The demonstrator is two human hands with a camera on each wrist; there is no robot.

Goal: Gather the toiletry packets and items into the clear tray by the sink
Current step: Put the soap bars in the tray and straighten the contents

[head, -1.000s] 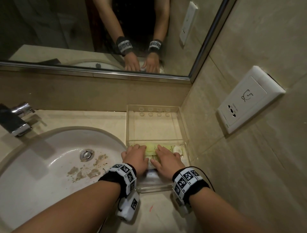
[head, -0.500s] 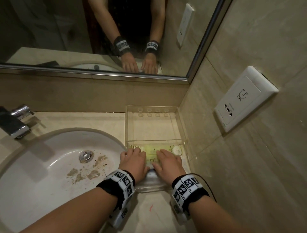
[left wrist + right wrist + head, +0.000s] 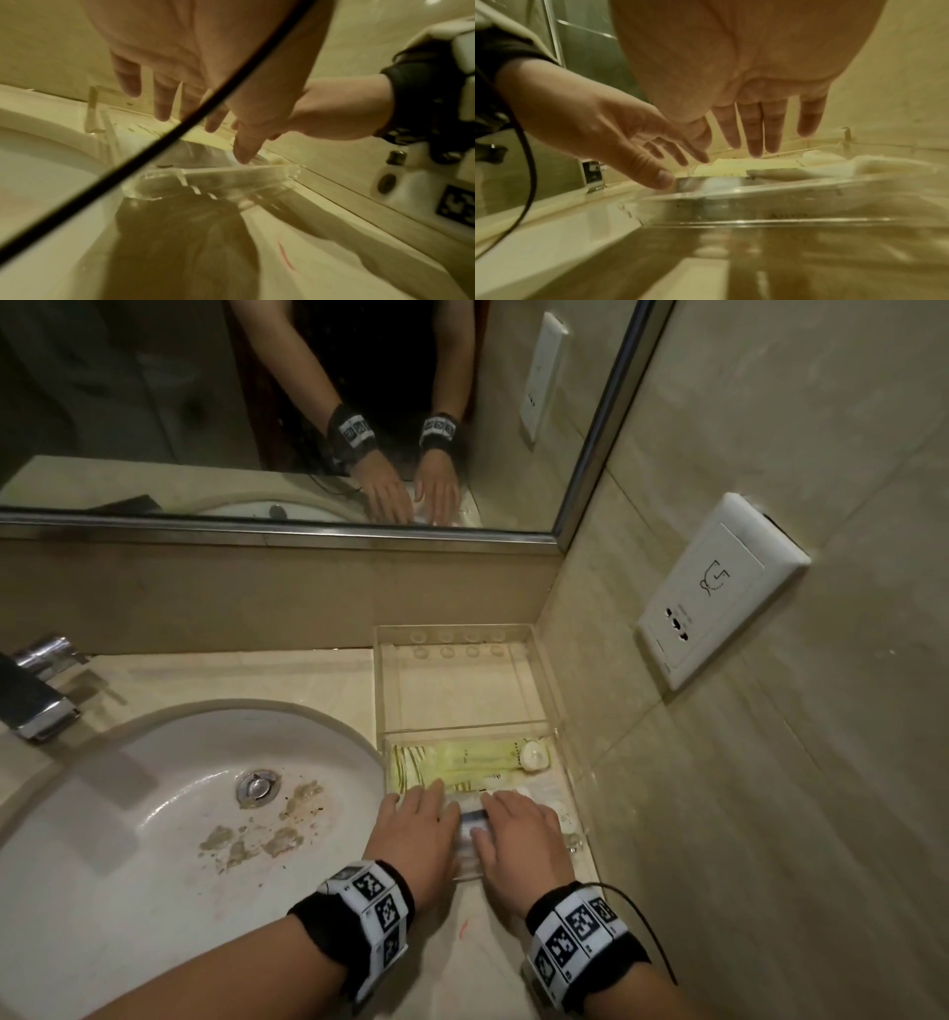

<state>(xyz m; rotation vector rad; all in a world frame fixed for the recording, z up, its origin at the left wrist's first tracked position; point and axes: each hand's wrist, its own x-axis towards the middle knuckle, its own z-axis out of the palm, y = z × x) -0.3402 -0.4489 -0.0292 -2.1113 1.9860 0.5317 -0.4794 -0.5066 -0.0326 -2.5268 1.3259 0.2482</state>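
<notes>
hands: our left hand and right hand — fingers straight, gripping nothing, over tray's near end
tray: clear tray at sink's 3 o'clock
packets: yellow-green packets — inside, 12 o'clock of our fingertips

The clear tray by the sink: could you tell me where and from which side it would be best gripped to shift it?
Probably by the clear tray's two long side walls at the near end, coming from above and in front. Its thin upright walls suit a thumb-and-finger grip. The right wall sits close to the tiled wall, leaving little finger room there, so the near short wall, below the open left hand and right hand, looks easier.
</notes>
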